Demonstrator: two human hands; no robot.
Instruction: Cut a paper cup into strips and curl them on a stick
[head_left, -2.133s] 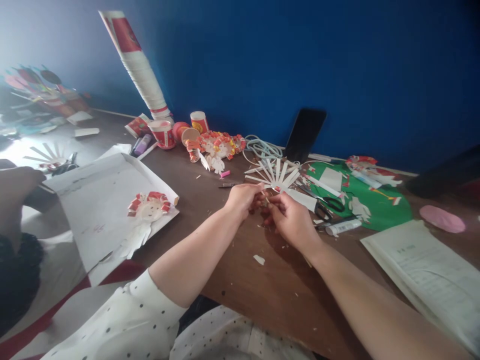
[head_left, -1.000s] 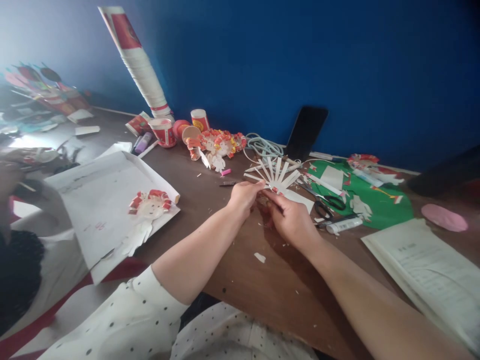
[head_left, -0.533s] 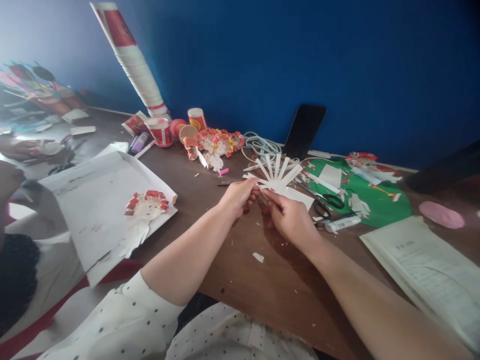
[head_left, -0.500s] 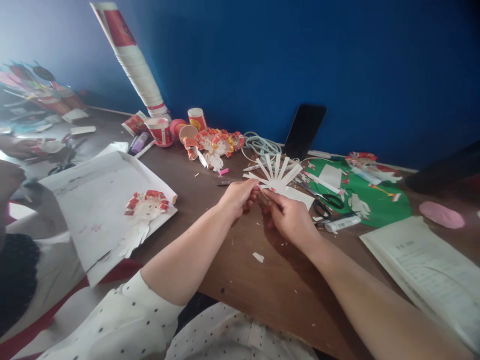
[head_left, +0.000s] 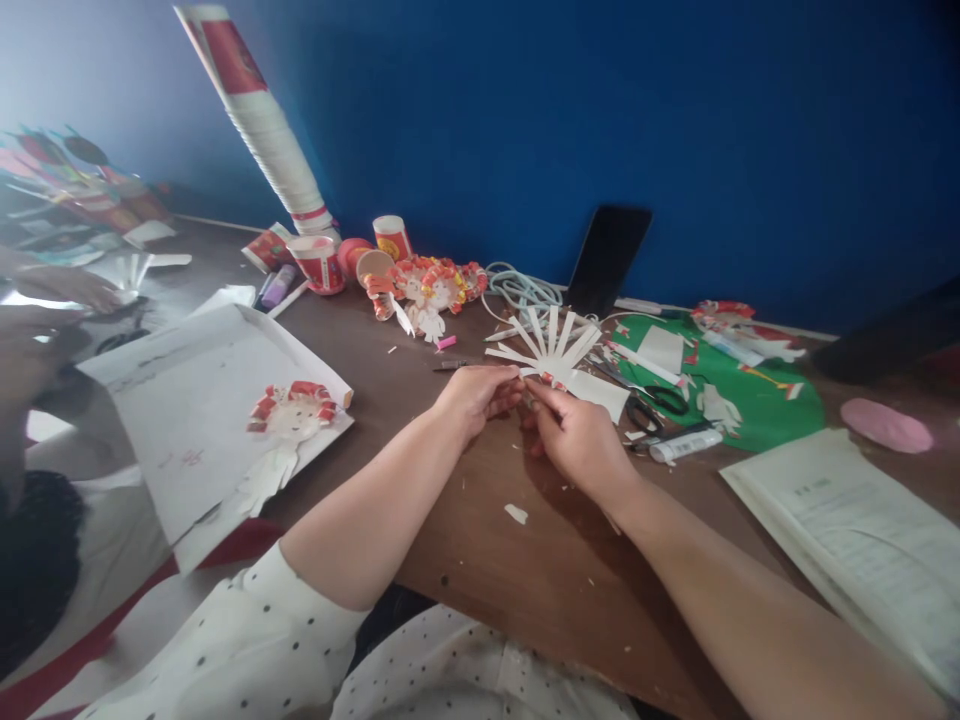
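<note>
Both hands meet over the brown table, their fingers closed around the near edge of a cut paper cup (head_left: 553,345) whose white strips fan out away from me. My left hand (head_left: 484,398) pinches it from the left. From the right, my right hand (head_left: 577,435) grips it with thumb and forefinger, near a bit of curled red-and-white strip. My fingers hide the cup's lower part. Just right of the cup lies a piece of white paper (head_left: 596,393), and beyond it black-handled scissors (head_left: 660,402) and a white glue stick (head_left: 685,446).
A tall stack of paper cups (head_left: 274,145) leans at the back left. Paper dolls (head_left: 431,290) lie near loose cups. A phone (head_left: 609,262) rests against the blue wall. Green card (head_left: 757,400) holds scraps; a booklet (head_left: 847,540) lies right. Another person's hand (head_left: 71,288) works at left.
My fingers have shifted slightly at the cup's edge, and more of the red-and-white curl shows. At the left, the other person's hand has moved and a fanned white cup now shows there.
</note>
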